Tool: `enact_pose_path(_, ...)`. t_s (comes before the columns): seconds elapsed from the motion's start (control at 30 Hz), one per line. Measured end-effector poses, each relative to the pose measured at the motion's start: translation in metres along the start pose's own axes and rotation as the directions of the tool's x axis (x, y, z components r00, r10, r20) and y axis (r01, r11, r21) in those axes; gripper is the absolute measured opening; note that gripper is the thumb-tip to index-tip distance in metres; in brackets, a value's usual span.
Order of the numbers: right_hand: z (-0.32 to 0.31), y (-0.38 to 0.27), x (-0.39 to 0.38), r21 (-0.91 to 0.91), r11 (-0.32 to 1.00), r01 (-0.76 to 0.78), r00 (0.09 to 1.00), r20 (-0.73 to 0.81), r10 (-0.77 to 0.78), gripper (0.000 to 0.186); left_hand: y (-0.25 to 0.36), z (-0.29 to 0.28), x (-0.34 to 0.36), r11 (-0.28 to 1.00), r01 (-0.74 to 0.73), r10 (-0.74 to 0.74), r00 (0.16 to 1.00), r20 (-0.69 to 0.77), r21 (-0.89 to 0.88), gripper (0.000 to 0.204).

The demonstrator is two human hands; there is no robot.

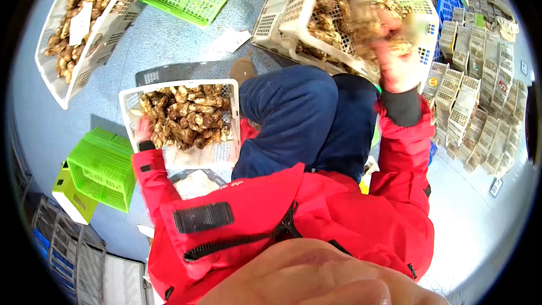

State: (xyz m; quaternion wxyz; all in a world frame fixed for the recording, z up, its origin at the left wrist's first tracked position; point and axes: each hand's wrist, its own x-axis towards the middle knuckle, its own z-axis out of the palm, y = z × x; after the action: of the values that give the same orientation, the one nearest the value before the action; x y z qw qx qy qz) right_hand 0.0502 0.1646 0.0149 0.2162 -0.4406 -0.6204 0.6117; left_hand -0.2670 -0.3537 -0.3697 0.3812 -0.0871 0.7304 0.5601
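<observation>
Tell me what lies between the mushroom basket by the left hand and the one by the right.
Between the left basket and the right basket, the head view shows a brown shoe and a navy trouser leg.

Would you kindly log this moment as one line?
left hand: at left rim of white plastic basket; contents: brown mushrooms; right hand: blurred, over perforated white plastic crate; right grip: unclear

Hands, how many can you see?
2. The left hand is at the left side of the middle white basket; the blurred right hand is by the mushrooms at upper right. I see no others.
</observation>
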Motion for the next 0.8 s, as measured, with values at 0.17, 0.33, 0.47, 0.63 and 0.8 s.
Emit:
enact_pose_path(0.17, 0.120, 0.044, -0.039, -0.369, 0.918, 0.141, 0.849, 0.523, 0.079, 0.043, 0.102, 0.192, -0.181, 0.714, 0.232, -0.010, 0.947, 0.321, -0.661, 0.065)
enact_pose_path(0.33, 0.191, 0.101, -0.066, -0.500, 0.733, 0.461, 0.666, 0.741, 0.086, 0.062, 0.054, 0.183, -0.182, 0.397, 0.348, -0.263, 0.930, 0.258, -0.849, 0.076)
enact_pose_path(0.47, 0.129, 0.020, -0.016, -0.184, 0.903, 0.389, 0.609, 0.787, -0.102, 0.048, -0.051, 0.100, -0.184, 0.325, 0.333, -0.578, 0.811, 0.093, -0.885, 0.055)
enact_pose_path(0.63, -0.018, 0.064, 0.183, -0.905, 0.002, 0.425, 0.650, 0.304, -0.696, 0.054, -0.001, 0.129, -0.176, 0.687, 0.213, -0.317, 0.948, -0.023, -0.694, 0.032)
enact_pose_path(0.8, -0.041, 0.081, 0.204, -0.949, -0.089, 0.303, 0.823, 0.308, -0.478, 0.029, 0.172, 0.261, -0.206, 0.855, 0.056, 0.203, 0.879, 0.432, -0.515, 0.043)
